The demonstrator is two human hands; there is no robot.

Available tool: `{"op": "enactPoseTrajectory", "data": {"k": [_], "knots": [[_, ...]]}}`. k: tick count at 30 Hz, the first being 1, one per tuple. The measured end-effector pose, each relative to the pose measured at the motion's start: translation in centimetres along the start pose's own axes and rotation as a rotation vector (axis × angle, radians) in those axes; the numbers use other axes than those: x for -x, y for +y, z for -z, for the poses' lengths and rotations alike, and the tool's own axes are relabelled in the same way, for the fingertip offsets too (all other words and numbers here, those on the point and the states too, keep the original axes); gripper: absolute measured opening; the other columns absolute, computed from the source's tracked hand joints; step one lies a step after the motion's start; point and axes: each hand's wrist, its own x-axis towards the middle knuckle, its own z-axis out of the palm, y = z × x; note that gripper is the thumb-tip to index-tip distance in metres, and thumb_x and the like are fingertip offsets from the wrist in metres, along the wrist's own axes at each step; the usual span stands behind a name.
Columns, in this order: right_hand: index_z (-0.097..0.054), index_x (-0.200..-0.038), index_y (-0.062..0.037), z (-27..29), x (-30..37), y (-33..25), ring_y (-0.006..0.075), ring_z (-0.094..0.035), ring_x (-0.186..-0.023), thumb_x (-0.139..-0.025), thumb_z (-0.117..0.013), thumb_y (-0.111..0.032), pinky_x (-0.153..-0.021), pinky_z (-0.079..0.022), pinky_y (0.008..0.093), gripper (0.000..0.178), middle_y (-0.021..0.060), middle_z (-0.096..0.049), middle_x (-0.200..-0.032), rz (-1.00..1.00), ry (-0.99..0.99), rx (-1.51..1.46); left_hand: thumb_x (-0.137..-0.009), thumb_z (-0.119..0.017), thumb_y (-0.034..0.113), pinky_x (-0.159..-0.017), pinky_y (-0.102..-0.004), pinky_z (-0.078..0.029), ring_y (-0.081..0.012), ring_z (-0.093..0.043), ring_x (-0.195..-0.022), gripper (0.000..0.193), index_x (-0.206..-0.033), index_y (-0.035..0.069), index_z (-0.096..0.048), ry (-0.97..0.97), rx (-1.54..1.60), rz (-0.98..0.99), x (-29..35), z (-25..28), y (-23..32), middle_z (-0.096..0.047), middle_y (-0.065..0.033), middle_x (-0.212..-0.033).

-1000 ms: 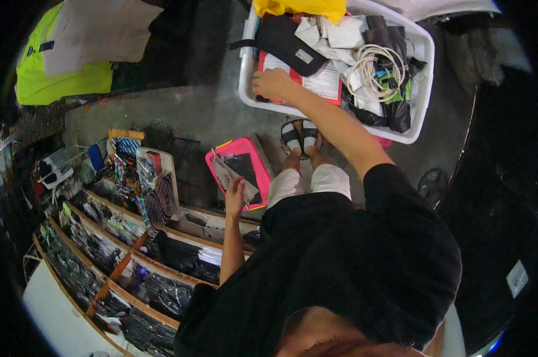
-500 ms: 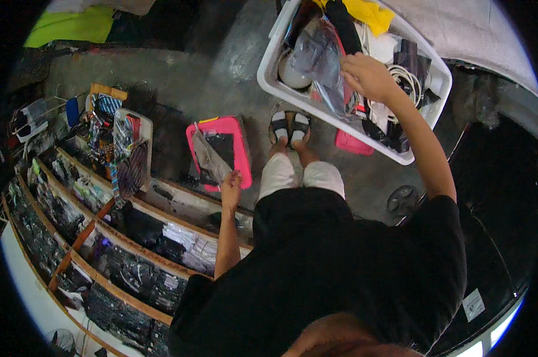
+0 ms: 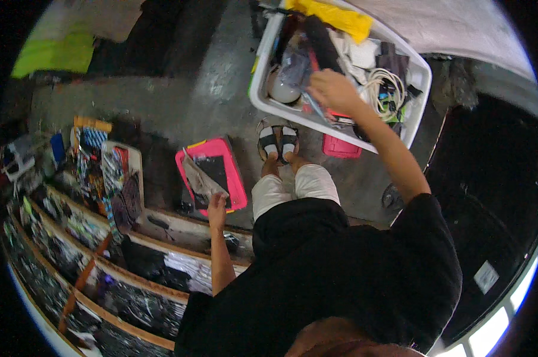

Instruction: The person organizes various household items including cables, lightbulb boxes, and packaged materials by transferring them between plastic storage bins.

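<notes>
Since a second ago, the black pouch (image 3: 321,41) in the white tub (image 3: 424,80) has been shifted farther back, and clear plastic (image 3: 294,65) and a rounded white object (image 3: 284,89) have been uncovered at the left; a lower layer of contents is thus exposed. The right hand (image 3: 337,92) is set over the near middle of the tub, fingers curled at the edge of the plastic; whether it is gripped cannot be told. By the left hand (image 3: 217,208), a greyish flat packet (image 3: 202,180) is held at its near end, above the pink-rimmed container (image 3: 236,175). Beneath the right hand, the contents are hidden; the yellow material (image 3: 334,18) is hard to identify.
</notes>
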Motion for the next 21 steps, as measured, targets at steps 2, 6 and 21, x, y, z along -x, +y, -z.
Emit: {"op": "enactPoseTrajectory", "data": {"k": [2,6,21], "knots": [[-0.063,-0.08,-0.0065,-4.1,-1.7,-0.8,0.0311,-0.061,-0.084,-0.086,-0.061,-0.024,-0.072,-0.049,0.0441,0.019,0.0094,-0.059,-0.085,-0.022,-0.019,0.123,-0.1,-0.06,0.036,-0.091,-0.0309,-0.047,-0.0176,-0.062,-0.103,0.044,-0.127,0.0,-0.06,0.026,0.08,-0.124,-0.1,0.6,-0.1,-0.067,-0.0109,-0.114],[-0.066,-0.08,-0.0124,-12.3,-3.3,-1.2,0.0228,-0.065,-0.087,-0.079,-0.065,-0.02,-0.07,-0.054,0.0378,0.008,0.0052,-0.062,-0.088,-0.058,0.031,0.329,-0.101,-0.059,0.035,-0.092,-0.0311,-0.046,-0.018,-0.06,-0.101,0.046,-0.128,-0.002,-0.059,-0.056,-0.03,-0.103,-0.5,-0.3,4.5,-0.065,-0.0112,-0.114],[-0.065,-0.114,-0.0013,-0.2,2.3,18.4,0.0403,-0.063,-0.105,-0.085,-0.07,-0.033,-0.092,-0.05,0.0464,0.043,0.022,-0.067,-0.112,-1.016,0.705,-0.11,-0.101,-0.057,0.03,-0.085,-0.0302,-0.048,-0.0162,-0.059,-0.098,0.038,-0.122,-0.002,-0.06,-0.047,-0.049,-0.007,4.2,-3.3,10.4,-0.064,-0.0077,-0.108]]}}
